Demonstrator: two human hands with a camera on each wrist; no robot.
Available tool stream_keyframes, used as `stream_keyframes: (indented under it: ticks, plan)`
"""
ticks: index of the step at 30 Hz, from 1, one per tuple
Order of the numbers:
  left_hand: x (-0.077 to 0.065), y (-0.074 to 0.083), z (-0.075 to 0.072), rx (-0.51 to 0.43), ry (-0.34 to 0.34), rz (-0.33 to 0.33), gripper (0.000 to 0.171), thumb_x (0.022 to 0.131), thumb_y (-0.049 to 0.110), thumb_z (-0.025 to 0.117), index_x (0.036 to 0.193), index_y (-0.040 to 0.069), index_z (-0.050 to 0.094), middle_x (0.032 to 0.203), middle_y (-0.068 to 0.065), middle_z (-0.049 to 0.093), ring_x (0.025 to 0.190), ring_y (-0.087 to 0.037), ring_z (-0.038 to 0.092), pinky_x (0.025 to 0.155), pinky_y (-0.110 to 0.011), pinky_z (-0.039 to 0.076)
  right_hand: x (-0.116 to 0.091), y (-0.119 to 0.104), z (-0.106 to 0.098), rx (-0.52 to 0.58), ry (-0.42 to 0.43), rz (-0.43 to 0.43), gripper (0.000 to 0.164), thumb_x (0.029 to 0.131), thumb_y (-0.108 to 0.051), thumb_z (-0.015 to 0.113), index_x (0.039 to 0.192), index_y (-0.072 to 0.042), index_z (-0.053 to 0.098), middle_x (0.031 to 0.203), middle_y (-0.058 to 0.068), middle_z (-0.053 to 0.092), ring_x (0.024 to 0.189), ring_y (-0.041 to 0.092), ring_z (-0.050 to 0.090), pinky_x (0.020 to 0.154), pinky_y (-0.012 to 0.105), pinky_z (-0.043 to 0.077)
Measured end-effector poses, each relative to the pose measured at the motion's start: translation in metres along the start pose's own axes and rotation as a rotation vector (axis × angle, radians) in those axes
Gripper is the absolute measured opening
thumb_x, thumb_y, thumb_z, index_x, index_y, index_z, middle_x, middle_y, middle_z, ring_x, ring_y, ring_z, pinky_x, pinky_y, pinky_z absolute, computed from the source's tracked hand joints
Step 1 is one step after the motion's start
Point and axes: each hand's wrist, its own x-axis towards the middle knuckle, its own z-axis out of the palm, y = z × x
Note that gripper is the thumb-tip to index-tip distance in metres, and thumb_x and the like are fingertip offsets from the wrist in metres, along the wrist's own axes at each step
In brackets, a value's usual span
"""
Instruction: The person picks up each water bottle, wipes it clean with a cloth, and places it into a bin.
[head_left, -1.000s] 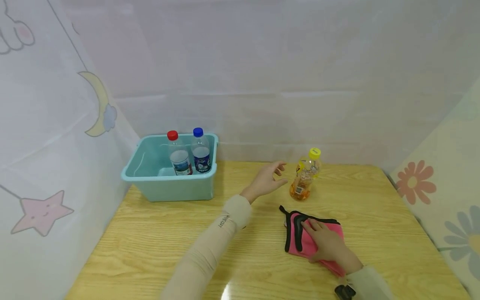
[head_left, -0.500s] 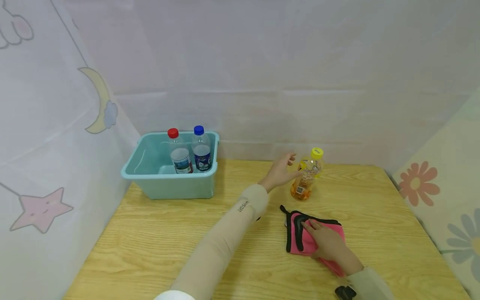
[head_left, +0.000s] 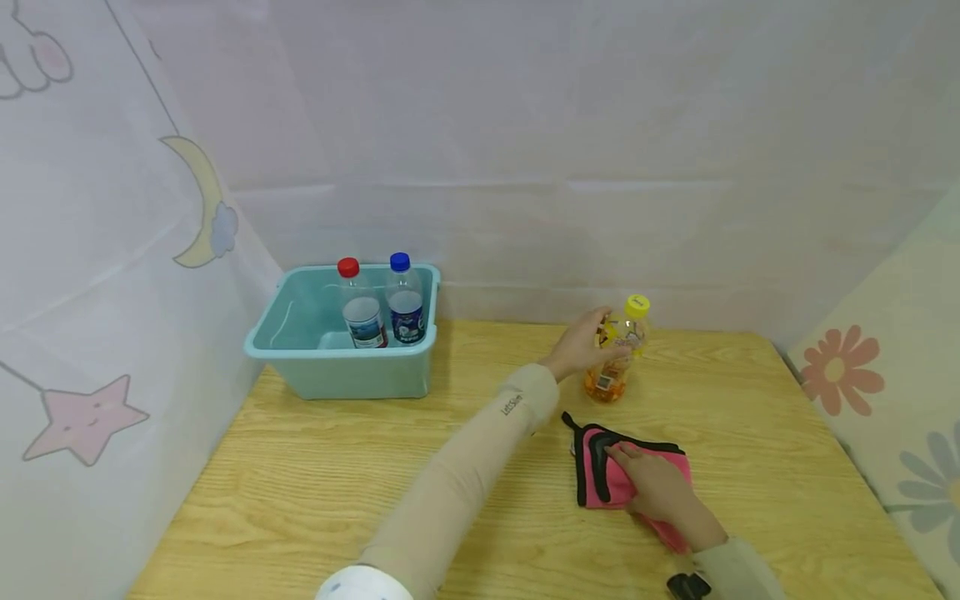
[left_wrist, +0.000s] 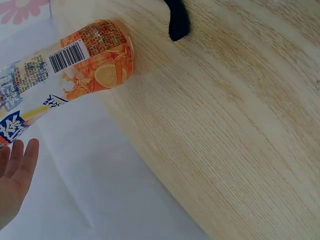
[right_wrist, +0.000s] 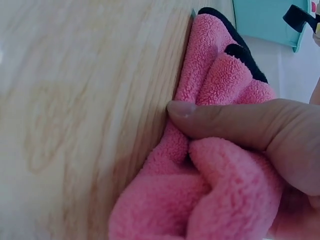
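An orange drink bottle with a yellow cap point(head_left: 637, 307) stands upright toward the back right of the table; its printed label point(left_wrist: 75, 56) fills the upper left of the left wrist view. My left hand point(head_left: 585, 343) is at the bottle's left side, thumb across its front in the head view. In the left wrist view its fingers point(left_wrist: 26, 159) are extended, close beside the upper label. My right hand point(head_left: 660, 490) grips a folded pink towel point(head_left: 618, 487) with black edging on the table. Its thumb point(right_wrist: 220, 119) presses into the bunched fabric.
A light blue plastic bin point(head_left: 352, 371) stands at the back left. Inside it are a red-capped bottle point(head_left: 363, 317) and a blue-capped bottle point(head_left: 405, 308). White printed sheeting point(head_left: 510, 167) closes off the back and sides of the wooden table point(head_left: 315, 492).
My left hand has moved right, from short of the orange drink bottle to right at its side. The right hand stays on the pink towel. The bottle has not moved on the table.
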Motion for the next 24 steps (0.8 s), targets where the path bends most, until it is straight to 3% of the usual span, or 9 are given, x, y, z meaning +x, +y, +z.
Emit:
stream_keyframes:
  ticks: [9,16,24]
  plan:
    - [-0.009,-0.007,0.001,0.006,0.046,0.022,0.076,0.081,0.047,0.060,0.143,0.017,0.027,0.136,-0.002,0.039,0.109,-0.011,0.048,0.086,-0.023,0.045,0.000,0.005,0.002,-0.017,0.082,-0.047,0.065,0.057,-0.007,0.084,0.115,0.004,0.057,0.109,0.021,0.060,0.084,0.034,0.061,0.070,0.045,0.052]
    - [-0.020,-0.013,-0.006,-0.027,0.064,0.022,0.077,0.081,0.047,0.061,0.142,0.015,0.028,0.134,-0.003,0.042,0.107,-0.011,0.049,0.083,-0.022,0.046,0.000,0.013,0.002,0.039,0.144,0.008,0.054,0.060,0.005,0.075,0.112,0.002,0.059,0.090,0.014,0.065,0.076,0.032,0.062,0.063,0.044,0.052]
    - [-0.029,-0.019,-0.015,-0.050,0.101,0.034,0.074,0.081,0.043,0.063,0.141,0.013,0.031,0.132,-0.007,0.044,0.106,-0.013,0.049,0.082,-0.023,0.046,-0.010,0.023,-0.005,0.170,0.241,0.072,0.045,0.067,-0.004,0.075,0.110,0.001,0.062,0.092,0.016,0.066,0.080,0.033,0.062,0.069,0.047,0.051]
